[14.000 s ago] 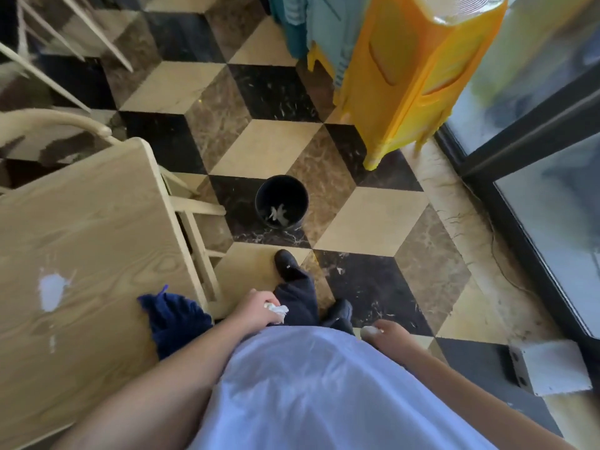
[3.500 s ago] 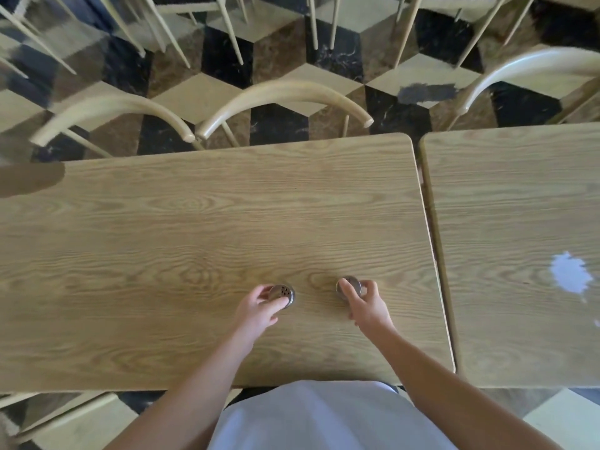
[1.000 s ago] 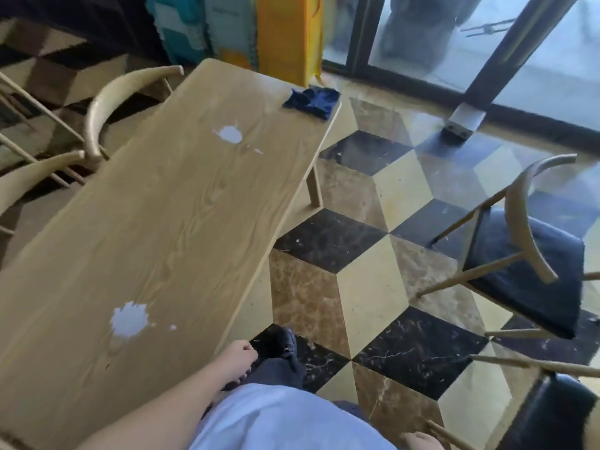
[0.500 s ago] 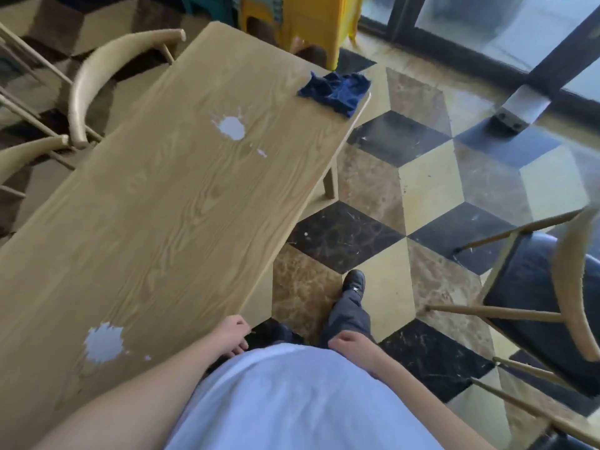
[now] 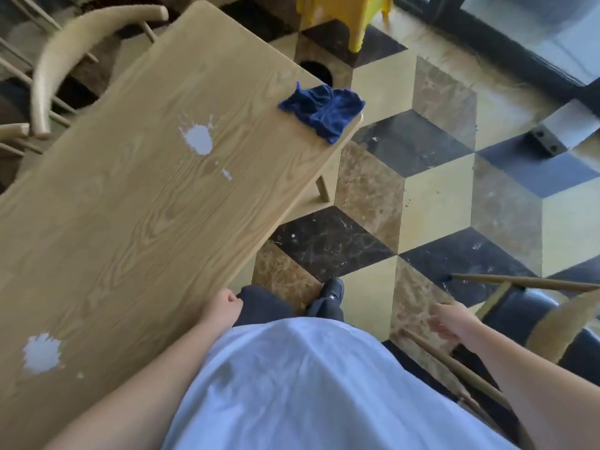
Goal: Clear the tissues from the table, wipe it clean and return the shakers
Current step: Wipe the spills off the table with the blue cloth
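At far right corner of light wooden table (image 5: 130, 222): crumpled dark blue cloth (image 5: 323, 110), overhanging edge. Two white spills unwiped; no tissues, no shakers visible. Left hand (image 5: 224, 306) curled, empty; right hand (image 5: 453, 319) loosely spread, empty. Step judged: approach cloth. Next: reach, grasp cloth.

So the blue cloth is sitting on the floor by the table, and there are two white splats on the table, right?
Not quite. The head view shows the blue cloth lying on the table itself, at its far corner, with one edge hanging over the side, not on the floor. The rest is right: there are two white splats on the table, one farther away and one closer to the person.
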The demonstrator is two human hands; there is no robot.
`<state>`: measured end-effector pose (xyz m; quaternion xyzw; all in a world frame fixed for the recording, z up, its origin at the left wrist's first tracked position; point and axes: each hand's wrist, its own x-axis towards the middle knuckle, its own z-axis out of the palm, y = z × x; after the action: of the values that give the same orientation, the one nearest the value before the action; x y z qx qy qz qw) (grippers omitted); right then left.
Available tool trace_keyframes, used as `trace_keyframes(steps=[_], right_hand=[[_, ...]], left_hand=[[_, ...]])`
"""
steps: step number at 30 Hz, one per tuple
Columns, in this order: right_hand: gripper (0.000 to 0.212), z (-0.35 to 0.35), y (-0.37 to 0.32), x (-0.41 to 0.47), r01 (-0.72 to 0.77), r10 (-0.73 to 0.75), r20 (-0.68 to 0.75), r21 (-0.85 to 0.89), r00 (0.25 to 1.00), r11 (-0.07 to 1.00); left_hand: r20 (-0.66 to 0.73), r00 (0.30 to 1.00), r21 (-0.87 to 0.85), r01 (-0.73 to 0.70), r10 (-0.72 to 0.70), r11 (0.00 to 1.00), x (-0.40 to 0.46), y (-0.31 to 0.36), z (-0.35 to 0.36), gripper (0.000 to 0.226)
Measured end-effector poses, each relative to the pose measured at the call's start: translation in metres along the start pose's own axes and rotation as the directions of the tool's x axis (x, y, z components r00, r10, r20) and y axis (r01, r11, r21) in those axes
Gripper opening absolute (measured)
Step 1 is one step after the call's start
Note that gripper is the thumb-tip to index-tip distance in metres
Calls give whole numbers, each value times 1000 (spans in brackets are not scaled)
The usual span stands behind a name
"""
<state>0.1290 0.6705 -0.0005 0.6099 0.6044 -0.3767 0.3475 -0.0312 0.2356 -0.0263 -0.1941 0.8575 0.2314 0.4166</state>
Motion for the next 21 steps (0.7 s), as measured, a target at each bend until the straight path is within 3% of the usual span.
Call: trace_keyframes(steps=[2, 7, 10, 12, 15, 19, 21], right_hand=[[20, -19, -10, 14, -27, 27, -11, 24, 1000, 999], [16, -4, -68, 6, -6, 7, -21, 51, 1000, 999], [14, 33, -123, -20, 62, -64, 45, 37, 997, 997], [19, 61, -161, -37, 212, -201, 102, -107, 974, 971], [10, 70, -220, -50, 507, -486, 163, -409, 859, 759], [13, 51, -282, -40, 577, -576, 177, -497, 798, 648], [24, 43, -313, -27, 592, -667, 210, -689, 715, 417]], left_hand=[[69, 995, -25, -66, 68, 997, -1, 39, 5, 15], [329, 923, 152, -262, 201, 953, 18, 93, -1, 14], [260, 937, 136, -274, 233, 952, 44, 124, -27, 12], [149, 967, 75, -219, 207, 973, 63, 137, -45, 16], [150, 967, 59, -219, 208, 974, 87, 150, -65, 15], [152, 975, 64, -171, 160, 983, 97, 148, -78, 14], [41, 991, 65, -134, 131, 989, 100, 142, -75, 12]])
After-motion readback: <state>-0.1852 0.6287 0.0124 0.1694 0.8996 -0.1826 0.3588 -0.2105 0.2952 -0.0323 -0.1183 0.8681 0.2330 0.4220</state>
